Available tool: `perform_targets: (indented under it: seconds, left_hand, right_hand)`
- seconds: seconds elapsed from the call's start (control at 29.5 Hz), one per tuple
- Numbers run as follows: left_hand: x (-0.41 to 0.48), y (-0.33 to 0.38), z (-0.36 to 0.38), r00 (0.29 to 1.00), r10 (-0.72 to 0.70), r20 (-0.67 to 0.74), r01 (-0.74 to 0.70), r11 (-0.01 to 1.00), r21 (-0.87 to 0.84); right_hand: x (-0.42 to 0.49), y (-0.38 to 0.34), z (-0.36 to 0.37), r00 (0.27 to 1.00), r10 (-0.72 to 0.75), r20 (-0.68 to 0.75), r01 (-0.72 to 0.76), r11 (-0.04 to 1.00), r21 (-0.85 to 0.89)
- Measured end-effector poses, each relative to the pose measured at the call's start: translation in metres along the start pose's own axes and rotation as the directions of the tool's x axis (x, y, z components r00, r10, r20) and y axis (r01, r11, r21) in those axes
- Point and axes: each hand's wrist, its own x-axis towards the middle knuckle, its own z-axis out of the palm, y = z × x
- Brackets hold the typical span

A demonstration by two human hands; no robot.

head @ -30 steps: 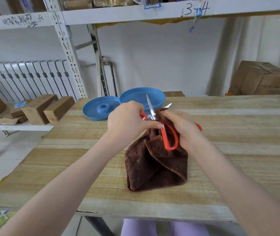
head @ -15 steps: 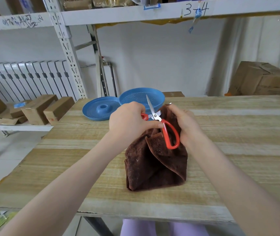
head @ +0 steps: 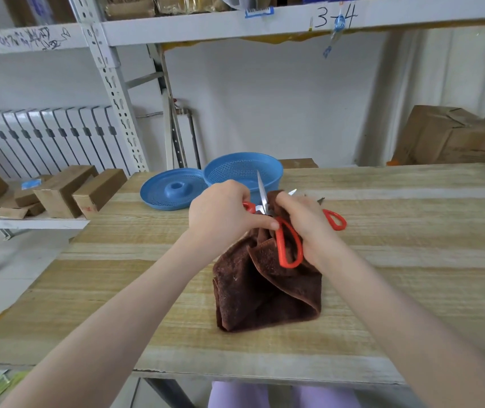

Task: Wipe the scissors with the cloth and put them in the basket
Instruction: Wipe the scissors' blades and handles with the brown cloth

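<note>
Head view: my left hand [head: 220,213] curls around one red handle of the scissors [head: 278,242], thumb pressed near the pivot. My right hand [head: 303,222] pinches the brown cloth [head: 264,290] around one blade, whose tip pokes out past my fingers. The other blade points up in front of the blue basket [head: 244,172]. The second red handle loop lies against the cloth under my right hand. The cloth drapes from my hands down to the tabletop [head: 412,260], its lower folds resting there. The basket stands just behind my hands; inside I see only its perforated wall, the bottom being hidden. A blue perforated lid [head: 173,189] touches its left side. Another pair of red-handled scissors [head: 327,213] lies behind my right hand.
</note>
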Motion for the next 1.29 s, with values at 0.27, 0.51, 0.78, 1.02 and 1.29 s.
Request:
perform_targets:
  seconds: [0.27,0.51,0.78,1.02,1.29]
  left_hand:
    - [-0.002,0.0,-0.002,1.0,0.001,-0.021,-0.001,1.0,0.003]
    - [-0.001,0.001,0.0,1.0,0.017,-0.024,-0.016,1.0,0.018]
    - [-0.003,-0.003,-0.001,1.0,-0.026,0.003,0.026,1.0,0.011]
    - [-0.001,-0.003,-0.007,0.999,-0.014,-0.034,0.014,1.0,0.01]
    - [-0.004,0.001,0.001,1.0,-0.016,-0.004,0.016,1.0,-0.011]
  right_hand:
    - [0.006,0.0,-0.013,0.998,-0.002,0.065,0.003,1.0,-0.018]
    - [0.009,-0.006,-0.014,1.0,0.008,-0.024,-0.007,0.999,0.038]
    - [0.0,0.001,-0.007,0.999,0.011,0.032,-0.013,0.999,0.046]
    - [0.001,-0.001,-0.007,0.996,0.021,0.083,-0.025,0.999,0.041]
    - [0.002,0.001,-0.011,1.0,0.022,0.007,-0.022,0.998,0.065]
